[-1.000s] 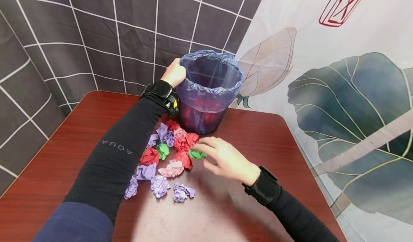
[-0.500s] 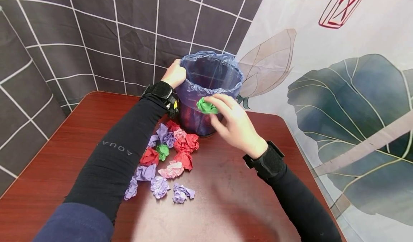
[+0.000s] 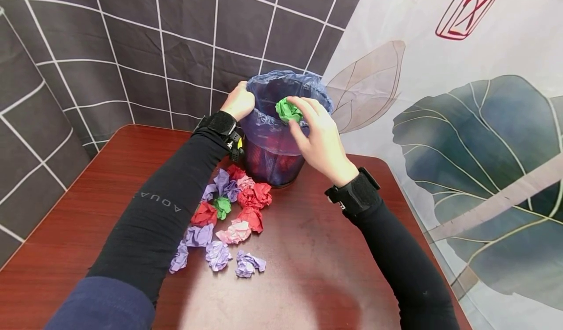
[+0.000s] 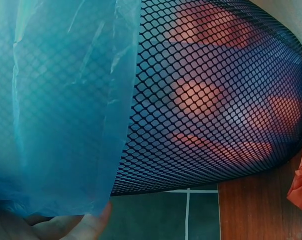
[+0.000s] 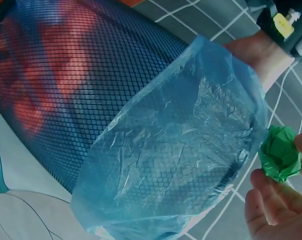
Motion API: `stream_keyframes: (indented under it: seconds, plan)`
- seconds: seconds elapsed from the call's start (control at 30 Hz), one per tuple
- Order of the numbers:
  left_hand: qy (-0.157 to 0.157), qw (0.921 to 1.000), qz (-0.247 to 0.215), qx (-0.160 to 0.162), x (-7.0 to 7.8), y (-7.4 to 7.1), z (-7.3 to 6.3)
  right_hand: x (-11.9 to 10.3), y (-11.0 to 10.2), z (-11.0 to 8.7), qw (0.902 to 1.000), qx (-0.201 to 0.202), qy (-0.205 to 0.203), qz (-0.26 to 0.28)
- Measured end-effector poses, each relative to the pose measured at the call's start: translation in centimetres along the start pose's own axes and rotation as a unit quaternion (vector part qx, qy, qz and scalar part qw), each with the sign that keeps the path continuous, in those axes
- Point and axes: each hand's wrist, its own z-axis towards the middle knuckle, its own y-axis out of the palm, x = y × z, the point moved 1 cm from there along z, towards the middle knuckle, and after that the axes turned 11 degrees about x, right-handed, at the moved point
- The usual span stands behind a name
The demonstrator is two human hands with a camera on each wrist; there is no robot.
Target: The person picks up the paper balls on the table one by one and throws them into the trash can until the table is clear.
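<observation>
1. Head view: my right hand [image 3: 321, 137] pinches a crumpled green paper ball [image 3: 288, 110] between thumb and fingers, up by the near rim of the mesh bin [image 3: 274, 166]. I can't quite tell if the ball is over the hole or just in front of it.
2. If I let go too soon, the ball could hit the rim and drop onto the wooden table [image 3: 123, 146].
3. My left hand [image 3: 239, 101] grips the bin's left edge, over the blue plastic liner [image 3: 274, 137]. Pulling hard could make the liner slip or the bin tip.
4. My knuckles could bump the rim and push the liner in.
5. Red paper balls [image 3: 256, 195] lie close to the bin's foot, so a sliding bin could knock them.
</observation>
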Motion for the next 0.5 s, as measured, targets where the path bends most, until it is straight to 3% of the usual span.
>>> stream_keyframes:
  seconds: [0.5]
  plan:
    - [0.002,1.0,-0.001,0.001,0.0,0.0,-0.1,1.6,1.6,1.2,0.9951,-0.044,0.085,-0.024]
